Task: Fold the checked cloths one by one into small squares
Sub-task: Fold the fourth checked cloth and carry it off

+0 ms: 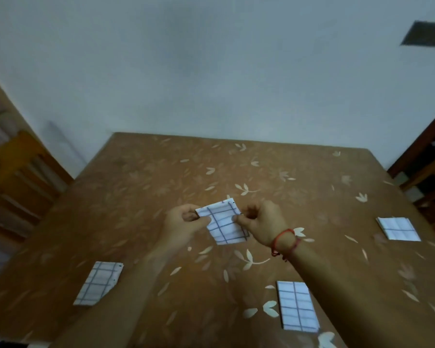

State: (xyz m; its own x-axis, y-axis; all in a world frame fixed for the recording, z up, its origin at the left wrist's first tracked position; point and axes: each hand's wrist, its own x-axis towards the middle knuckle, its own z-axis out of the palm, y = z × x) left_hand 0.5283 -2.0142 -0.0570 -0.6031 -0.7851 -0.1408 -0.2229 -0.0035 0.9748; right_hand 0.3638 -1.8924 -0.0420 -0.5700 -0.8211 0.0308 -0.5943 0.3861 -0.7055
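Over the middle of the table [146, 187]: a person lifts a small white held cloth [225, 226] with dark checks above the brown, leaf-patterned cover, both forearms reaching in from the near edge.
Left hand [183, 222]: thumb and curled fingers pinch the upper left corner of the held cloth.
Right hand [261, 219]: thumb and forefinger pinch its right edge just below the upper right corner, the other fingers curled in.
Held cloth: folded down to a small four-sided panel, tilted, its lower part hanging free between the two wrists; whether it brushes the table cannot be told.
Right wrist: a red thread band [285, 241] is wound around it.
Near left: the near-left cloth [98, 283], also checked, lies flat on the cover as a slanted oblong, well apart from both hands.
Near right: the near-right cloth [298, 306] lies flat just beside the right forearm, folded into an upright oblong.
Far right: the far-right cloth [398, 228], folded small and nearly square, sits near the table's right edge.
Background: a pale wall [211, 71] rises behind the table, with a dark rectangular opening [424, 33] high at right; a wooden chair [18, 167] stands at left and dark shelving [427, 167] at right, both blurred.
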